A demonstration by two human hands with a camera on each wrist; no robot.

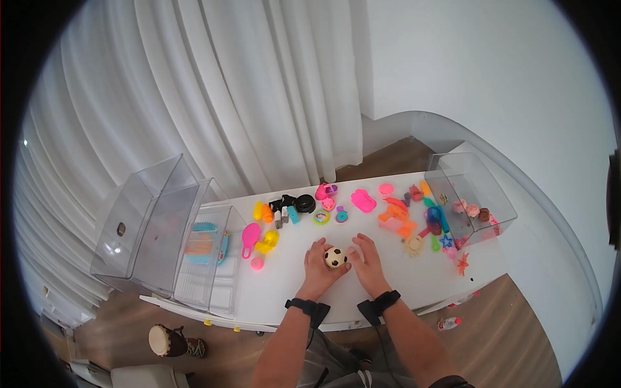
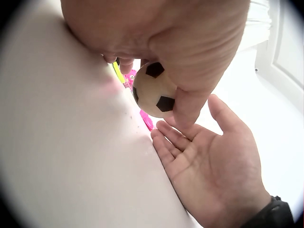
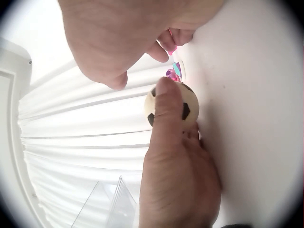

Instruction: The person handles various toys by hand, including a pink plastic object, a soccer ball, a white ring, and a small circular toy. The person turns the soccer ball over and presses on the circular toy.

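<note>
A small cream soccer ball (image 1: 336, 258) with black patches is held just over the front middle of the white table. My left hand (image 1: 318, 266) grips it, the thumb lying across its near side and the fingers behind it. In the right wrist view that thumb crosses the ball (image 3: 190, 102) from below. My right hand (image 1: 370, 266) is beside the ball on the right, its fingers loosely extended and the palm facing it. Seen from the left wrist, the right palm (image 2: 213, 166) holds nothing.
Left on the table (image 1: 275, 288) stand clear bins (image 1: 210, 258); another clear bin (image 1: 495, 194) with small toys is at the right. Between them lie a pink hand mirror (image 1: 251, 236), yellow ducks (image 1: 267, 242), a pink dish (image 1: 363, 201), a blue star (image 1: 446, 240) and other toys.
</note>
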